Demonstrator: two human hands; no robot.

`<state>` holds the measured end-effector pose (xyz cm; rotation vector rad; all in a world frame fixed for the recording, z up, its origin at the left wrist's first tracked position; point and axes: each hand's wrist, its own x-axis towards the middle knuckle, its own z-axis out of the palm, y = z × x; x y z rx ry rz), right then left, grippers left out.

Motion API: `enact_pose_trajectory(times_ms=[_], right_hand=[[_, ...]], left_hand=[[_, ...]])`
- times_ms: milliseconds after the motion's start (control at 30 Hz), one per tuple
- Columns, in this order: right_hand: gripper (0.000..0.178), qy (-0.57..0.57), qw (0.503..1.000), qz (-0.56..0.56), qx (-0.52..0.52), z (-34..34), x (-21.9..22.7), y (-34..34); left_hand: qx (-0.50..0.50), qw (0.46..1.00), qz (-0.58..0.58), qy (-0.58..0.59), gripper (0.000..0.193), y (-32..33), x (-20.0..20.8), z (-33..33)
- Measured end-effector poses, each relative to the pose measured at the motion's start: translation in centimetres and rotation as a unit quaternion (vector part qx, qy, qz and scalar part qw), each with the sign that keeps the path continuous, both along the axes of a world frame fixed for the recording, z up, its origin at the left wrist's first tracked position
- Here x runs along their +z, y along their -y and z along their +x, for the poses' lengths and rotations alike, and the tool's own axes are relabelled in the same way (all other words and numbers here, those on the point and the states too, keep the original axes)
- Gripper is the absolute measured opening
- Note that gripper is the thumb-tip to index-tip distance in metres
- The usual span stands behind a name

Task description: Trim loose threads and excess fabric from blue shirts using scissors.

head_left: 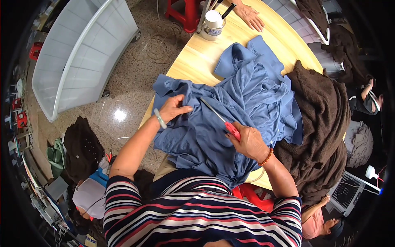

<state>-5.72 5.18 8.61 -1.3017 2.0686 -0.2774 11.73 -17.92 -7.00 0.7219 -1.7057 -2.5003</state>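
Observation:
A blue garment (214,136) with a collar and loose folds is spread in front of me on the light wooden table. My left hand (173,109) is closed on a fold at its left side, thumb against fingers. In my right hand (249,142) is a red-handled tool (232,131) with a long slim metal blade; I cannot make out its exact kind. Its blade lies over the blue cloth, the tip pointing up and left toward my left hand. Part of the handle is hidden inside my right hand.
Dark brown fleecy cloth (319,107) is heaped at the table's right. A white jar (213,24) holding tools stands near the far edge of the table (185,61). Beyond it rests another person's hand (249,17). A large grey wheeled bin (90,53) stands left.

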Motion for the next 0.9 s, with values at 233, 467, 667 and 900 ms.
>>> enact_pose_trajectory(times_ms=[233,467,667,900], right_hand=[[0.027,0.005,0.999,-0.038,0.019,0.5,0.1,-1.0],[0.026,-0.003,0.999,-0.038,0.039,1.3,-0.1,-1.0],[0.026,0.010,0.998,-0.050,0.047,1.7,0.6,-1.2],[0.028,-0.001,0.994,-0.009,0.113,2.3,2.9,-1.6]], left_hand=[[-0.190,0.974,0.040,0.120,0.026,2.2,1.2,7.6],[-0.104,0.902,-0.417,0.050,0.036,-2.1,2.0,8.1],[-0.082,0.877,-0.473,-0.008,0.018,-3.0,0.5,8.0],[0.120,0.978,0.151,0.077,0.015,0.1,4.8,3.0]])
